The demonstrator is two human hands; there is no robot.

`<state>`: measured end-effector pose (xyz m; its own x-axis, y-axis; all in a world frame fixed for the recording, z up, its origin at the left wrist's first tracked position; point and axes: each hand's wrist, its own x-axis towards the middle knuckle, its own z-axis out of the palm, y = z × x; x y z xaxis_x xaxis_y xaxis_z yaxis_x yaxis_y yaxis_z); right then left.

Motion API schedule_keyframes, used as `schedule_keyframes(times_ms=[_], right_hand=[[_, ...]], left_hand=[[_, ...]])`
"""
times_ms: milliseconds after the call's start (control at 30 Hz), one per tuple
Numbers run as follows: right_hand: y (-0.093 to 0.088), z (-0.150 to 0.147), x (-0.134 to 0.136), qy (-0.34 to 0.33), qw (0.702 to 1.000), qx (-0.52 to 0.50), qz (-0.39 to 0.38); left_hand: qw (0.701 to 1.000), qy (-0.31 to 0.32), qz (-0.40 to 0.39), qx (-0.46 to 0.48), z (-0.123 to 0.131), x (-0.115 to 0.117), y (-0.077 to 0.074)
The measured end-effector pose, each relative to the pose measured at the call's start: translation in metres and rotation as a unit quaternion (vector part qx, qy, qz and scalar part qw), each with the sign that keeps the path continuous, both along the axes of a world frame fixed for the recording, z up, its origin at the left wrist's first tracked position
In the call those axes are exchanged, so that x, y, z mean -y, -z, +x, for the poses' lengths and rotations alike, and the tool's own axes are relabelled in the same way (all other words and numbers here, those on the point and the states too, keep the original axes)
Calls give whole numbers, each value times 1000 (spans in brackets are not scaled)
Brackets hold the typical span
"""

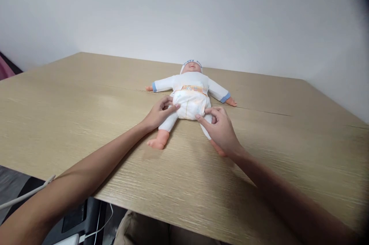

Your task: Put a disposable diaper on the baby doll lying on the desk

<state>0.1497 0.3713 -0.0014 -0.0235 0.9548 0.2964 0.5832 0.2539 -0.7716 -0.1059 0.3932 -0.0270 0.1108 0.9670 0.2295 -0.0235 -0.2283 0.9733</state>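
Note:
A baby doll (190, 83) in a white suit with blue cuffs lies on its back on the wooden table (86, 95), head towards the wall. It wears a white diaper (190, 104) with an orange printed waistband. My left hand (160, 114) pinches the diaper's edge at the doll's right hip, fingers curled. My right hand (220, 127) pinches the diaper's edge at the other hip and covers that leg. One bare foot (157, 143) of the doll sticks out below my left hand.
A plain white wall (184, 10) stands behind the table. Below the table's near edge on the left are white cables (25, 195) and a dark object (75, 220). A tan cushion-like thing (138, 229) shows under the edge.

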Motion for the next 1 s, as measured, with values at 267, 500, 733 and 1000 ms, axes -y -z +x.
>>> schedule_keyframes(times_ms=[267,500,733,1000], right_hand=[[-14,4,-4,-29,998,21,-45],[-31,33,-25,50,997,21,45],[-4,73,-137,42,962,225,149],[-4,45,-153,-14,972,236,11]], left_hand=[[985,-124,45,-116,-1,3,0],[950,-217,118,-193,-29,-27,-7],[864,-259,85,-424,-60,-102,-12],[880,-175,-39,-439,-38,-108,-29]])
